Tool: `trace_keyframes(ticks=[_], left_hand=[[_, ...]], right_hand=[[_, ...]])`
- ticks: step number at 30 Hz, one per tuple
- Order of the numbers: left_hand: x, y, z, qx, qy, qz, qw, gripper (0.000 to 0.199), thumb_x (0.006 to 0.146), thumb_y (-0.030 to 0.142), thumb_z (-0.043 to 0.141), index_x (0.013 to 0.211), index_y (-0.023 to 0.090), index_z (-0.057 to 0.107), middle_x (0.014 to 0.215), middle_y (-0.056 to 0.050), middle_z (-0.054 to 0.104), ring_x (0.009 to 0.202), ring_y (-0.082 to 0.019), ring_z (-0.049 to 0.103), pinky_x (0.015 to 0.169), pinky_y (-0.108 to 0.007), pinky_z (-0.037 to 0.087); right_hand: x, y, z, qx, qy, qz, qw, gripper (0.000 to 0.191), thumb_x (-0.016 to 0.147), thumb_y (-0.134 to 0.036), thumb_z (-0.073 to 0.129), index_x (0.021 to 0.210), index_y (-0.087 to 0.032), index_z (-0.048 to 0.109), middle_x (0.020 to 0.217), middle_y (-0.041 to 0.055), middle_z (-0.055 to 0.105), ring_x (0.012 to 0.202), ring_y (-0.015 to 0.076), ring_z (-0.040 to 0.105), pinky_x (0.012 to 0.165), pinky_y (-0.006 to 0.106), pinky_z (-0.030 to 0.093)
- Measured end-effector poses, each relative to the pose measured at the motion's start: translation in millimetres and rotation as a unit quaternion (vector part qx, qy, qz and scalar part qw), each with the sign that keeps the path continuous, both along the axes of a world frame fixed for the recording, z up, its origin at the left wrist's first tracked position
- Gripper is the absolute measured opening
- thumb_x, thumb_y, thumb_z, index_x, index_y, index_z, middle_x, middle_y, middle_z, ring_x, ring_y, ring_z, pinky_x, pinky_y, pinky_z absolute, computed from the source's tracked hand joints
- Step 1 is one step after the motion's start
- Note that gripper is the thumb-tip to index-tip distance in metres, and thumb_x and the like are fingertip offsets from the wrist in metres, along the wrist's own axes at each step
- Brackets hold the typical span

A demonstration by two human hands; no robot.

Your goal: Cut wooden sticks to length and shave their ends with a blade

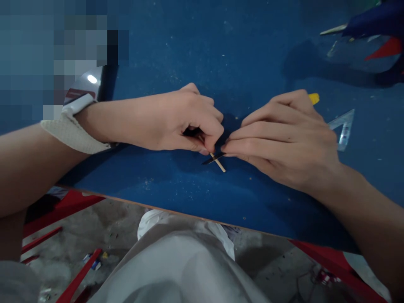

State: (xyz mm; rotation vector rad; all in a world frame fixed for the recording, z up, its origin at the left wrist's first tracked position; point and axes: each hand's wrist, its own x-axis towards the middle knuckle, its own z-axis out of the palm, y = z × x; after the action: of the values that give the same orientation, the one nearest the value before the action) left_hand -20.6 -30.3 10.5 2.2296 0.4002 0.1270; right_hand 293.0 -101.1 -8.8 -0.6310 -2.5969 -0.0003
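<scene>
My left hand (195, 120) pinches a thin wooden stick (221, 165) between thumb and forefinger, close above the blue tabletop. The stick's pale end sticks out below the fingertips, slanting down to the right. From the fingers of my right hand (280, 136) comes the dark, pointed blade of a cutter knife (208, 160), which lies across the stick. My right hand is closed around the knife, so most of its handle is hidden. A yellow end (314, 99) shows behind the knuckles and may belong to it.
A clear set square (345, 130) lies just beyond my right hand. At the upper right is a blue glue gun (372, 21) with a red trigger. The table's front edge (202, 218) runs before my lap. A shiny rounded object (86, 82) lies behind my left wrist; the upper left is pixelated.
</scene>
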Motion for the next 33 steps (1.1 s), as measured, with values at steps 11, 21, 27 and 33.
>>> trace_keyframes(ticks=[11, 21, 27, 33], left_hand=[[2.5, -1.9, -1.1, 0.012, 0.003, -0.005, 1.000, 0.033, 0.125, 0.054, 0.071, 0.108, 0.042, 0.097, 0.100, -0.001, 0.091, 0.116, -0.027, 0.083, 0.129, -0.043, 0.047], [0.7, -3.1, 0.1, 0.015, -0.004, 0.001, 1.000, 0.029, 0.125, 0.049, 0.074, 0.109, 0.041, 0.097, 0.103, 0.002, 0.092, 0.114, -0.026, 0.082, 0.121, -0.042, 0.048], [0.4, -4.0, 1.7, 0.035, 0.003, -0.003, 0.999, 0.034, 0.129, 0.049, 0.070, 0.111, 0.040, 0.098, 0.103, 0.001, 0.092, 0.113, -0.026, 0.081, 0.125, -0.046, 0.047], [-1.6, -2.4, -2.7, 0.044, -0.001, 0.000, 0.999, 0.035, 0.130, 0.055, 0.068, 0.113, 0.043, 0.096, 0.103, 0.001, 0.092, 0.115, -0.027, 0.084, 0.121, -0.044, 0.052]], right_hand=[[0.9, -6.8, 8.7, -0.057, 0.100, -0.025, 0.993, 0.021, 0.127, -0.020, 0.085, 0.131, -0.040, 0.083, 0.127, -0.0124, 0.097, 0.110, 0.0204, 0.092, 0.108, 0.052, 0.065], [11.0, 5.8, -3.8, -0.006, 0.042, 0.012, 0.999, 0.017, 0.124, -0.022, 0.087, 0.134, -0.036, 0.089, 0.132, -0.0096, 0.097, 0.113, 0.0213, 0.089, 0.112, 0.049, 0.062], [9.2, 4.4, -2.6, 0.004, 0.028, 0.012, 1.000, 0.016, 0.123, -0.023, 0.087, 0.126, -0.036, 0.095, 0.126, -0.0083, 0.097, 0.110, 0.0213, 0.087, 0.110, 0.050, 0.062], [10.3, 3.9, 0.9, 0.000, 0.022, 0.004, 1.000, 0.017, 0.125, -0.026, 0.083, 0.123, -0.038, 0.095, 0.122, -0.0094, 0.097, 0.107, 0.0216, 0.088, 0.110, 0.050, 0.062]])
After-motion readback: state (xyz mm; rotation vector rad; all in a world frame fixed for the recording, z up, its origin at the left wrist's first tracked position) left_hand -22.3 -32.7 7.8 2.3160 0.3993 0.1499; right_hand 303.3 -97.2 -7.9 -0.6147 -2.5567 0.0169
